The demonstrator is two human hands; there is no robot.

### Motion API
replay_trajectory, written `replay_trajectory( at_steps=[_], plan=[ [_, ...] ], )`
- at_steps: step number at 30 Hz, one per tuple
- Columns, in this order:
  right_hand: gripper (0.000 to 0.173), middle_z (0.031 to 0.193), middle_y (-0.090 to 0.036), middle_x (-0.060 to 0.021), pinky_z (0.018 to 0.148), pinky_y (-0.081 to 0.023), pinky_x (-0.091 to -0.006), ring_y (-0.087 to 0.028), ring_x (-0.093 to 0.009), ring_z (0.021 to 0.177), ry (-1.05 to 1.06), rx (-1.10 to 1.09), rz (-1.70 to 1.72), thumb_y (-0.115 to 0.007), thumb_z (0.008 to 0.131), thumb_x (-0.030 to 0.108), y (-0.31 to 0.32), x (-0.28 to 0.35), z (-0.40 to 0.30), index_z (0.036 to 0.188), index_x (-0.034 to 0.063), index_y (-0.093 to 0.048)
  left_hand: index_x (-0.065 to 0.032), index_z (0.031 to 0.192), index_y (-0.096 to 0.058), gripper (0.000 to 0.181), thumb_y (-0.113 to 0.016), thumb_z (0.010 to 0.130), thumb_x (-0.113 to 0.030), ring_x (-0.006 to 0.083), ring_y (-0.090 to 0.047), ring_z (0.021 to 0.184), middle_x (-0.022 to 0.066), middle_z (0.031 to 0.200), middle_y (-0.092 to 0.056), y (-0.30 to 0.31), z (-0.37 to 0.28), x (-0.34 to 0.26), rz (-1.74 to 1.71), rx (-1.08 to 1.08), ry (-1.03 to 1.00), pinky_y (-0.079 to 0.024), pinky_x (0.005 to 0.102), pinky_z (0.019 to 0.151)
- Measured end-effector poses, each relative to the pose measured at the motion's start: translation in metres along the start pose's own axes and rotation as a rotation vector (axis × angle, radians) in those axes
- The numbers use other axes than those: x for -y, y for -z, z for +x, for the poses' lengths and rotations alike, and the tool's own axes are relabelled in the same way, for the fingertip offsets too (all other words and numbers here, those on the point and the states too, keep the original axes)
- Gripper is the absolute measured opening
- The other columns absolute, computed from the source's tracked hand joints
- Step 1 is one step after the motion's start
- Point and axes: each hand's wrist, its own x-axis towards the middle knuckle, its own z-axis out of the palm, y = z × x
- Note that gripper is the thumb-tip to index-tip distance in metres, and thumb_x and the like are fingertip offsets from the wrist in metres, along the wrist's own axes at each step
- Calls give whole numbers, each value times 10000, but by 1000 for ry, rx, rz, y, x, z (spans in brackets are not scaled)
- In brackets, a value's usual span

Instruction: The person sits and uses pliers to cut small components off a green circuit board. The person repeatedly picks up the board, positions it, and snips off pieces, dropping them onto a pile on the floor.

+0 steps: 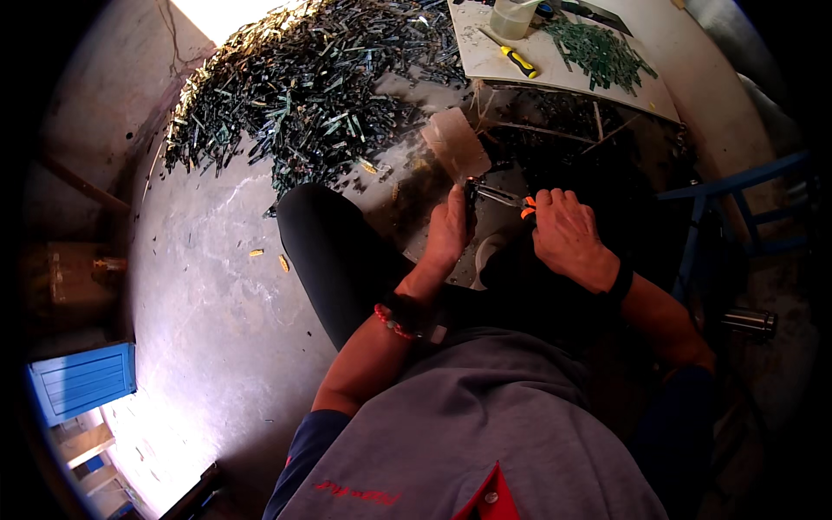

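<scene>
My left hand (pixel 448 227) holds a small dark strip-like piece (pixel 470 195) upright between thumb and fingers, above my lap. In my right hand (pixel 567 227) is a pair of pliers (pixel 500 194) with orange and dark handles. Their metal jaws point left and reach the dark piece; whether they grip it cannot be made out. Just beyond my left hand, a pale pinkish block (pixel 457 143) stands out against the shadowed floor. A large heap of dark, narrow strips (pixel 312 97) covers the floor ahead and to the left.
On a white-topped table (pixel 478 58) lie a yellow-and-black screwdriver (pixel 518 62), green strips (pixel 595 52) and a dark-handled blade (pixel 598 16), beside a plastic cup (pixel 510 19) of liquid. Small gold-coloured pieces (pixel 284 263) lie on the concrete floor (pixel 214 279). A blue metal frame (pixel 734 182) stands right.
</scene>
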Motion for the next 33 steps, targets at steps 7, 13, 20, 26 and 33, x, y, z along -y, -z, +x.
replay_trajectory(
  at_steps=[7, 13, 20, 26, 33],
  plan=[
    [202, 868, -557, -149, 686, -487, -385, -568, -283, 823, -2, 40, -15, -580, 735, 72, 5, 0, 3, 908, -7, -515, -90, 630, -464, 550, -367, 969, -513, 93, -396, 427, -11, 524, -443, 1, 0, 1, 2, 12, -7, -294, 255, 401],
    [183, 879, -565, -155, 699, -485, -374, -568, -279, 822, 35, 24, -29, -559, 750, 68, 10, 1, 2, 910, -11, -522, -80, 569, -449, 624, -339, 962, -551, 102, -384, 425, -6, 490, -420, -1, -1, -1, 74, 4, -39, -288, 271, 414],
    [152, 846, -563, -144, 680, -465, -371, -559, -268, 781, 53, 37, -68, -558, 750, 67, 12, 1, 2, 884, 6, -522, -106, 552, -417, 608, -341, 967, -544, 78, -346, 418, -33, 485, -392, 1, 3, 11, 158, -38, -105, -257, 263, 409],
    [156, 835, -589, -152, 724, -442, -361, -577, -261, 796, 78, 147, -136, -545, 761, 93, 20, 8, 4, 889, 3, -547, -55, 538, -457, 662, -322, 971, -538, 96, -395, 451, -15, 495, -435, 6, 9, 25, 361, -109, -184, -315, 283, 441],
    [152, 828, -569, -170, 702, -451, -412, -564, -304, 776, 49, 181, -44, -547, 748, 85, 10, 5, 3, 870, 6, -501, 0, 571, -516, 677, -306, 978, -500, 234, -478, 552, 92, 548, -500, 2, 4, 15, 626, -178, -178, -378, 377, 543]
  ],
)
